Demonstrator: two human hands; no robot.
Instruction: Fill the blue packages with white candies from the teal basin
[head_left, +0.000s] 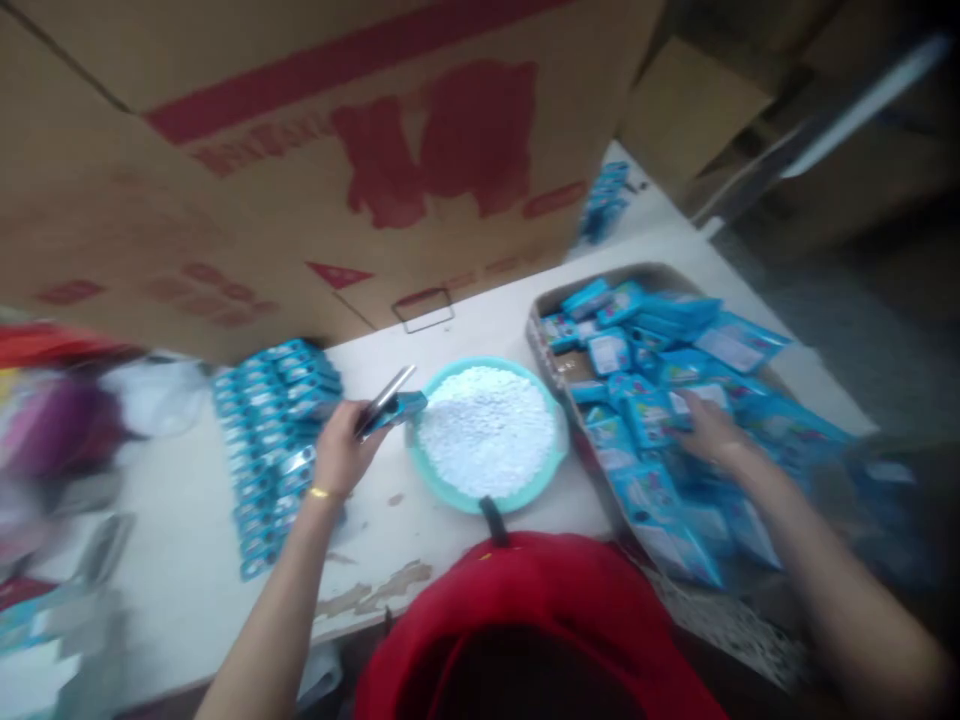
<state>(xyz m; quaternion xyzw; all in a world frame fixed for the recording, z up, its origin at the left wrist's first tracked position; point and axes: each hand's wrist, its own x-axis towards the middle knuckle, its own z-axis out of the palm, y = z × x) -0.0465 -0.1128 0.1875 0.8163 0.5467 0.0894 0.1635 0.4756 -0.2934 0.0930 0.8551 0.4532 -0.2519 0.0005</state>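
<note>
My left hand point(346, 445) is wrapped round a silvery metal tool point(391, 388) and a small blue packet point(407, 404), just left of a turquoise basin. White granular material point(484, 430) fills the basin point(556, 455). On the right, my right hand point(705, 430) reaches onto blue packets point(637, 400) piled in a shallow cardboard box point(534, 335). Its fingers rest at a packet with a white label, but blur hides whether they grip it. Left of my left hand, small blue packs point(259, 450) stand in close rows.
A large cardboard box point(300, 180) with red print stands behind the white table point(172, 520). More blue packs point(604, 200) lie at the far right corner. Blurred coloured bags point(67, 420) and papers lie at the far left. A wire rectangle point(424, 310) lies behind the basin.
</note>
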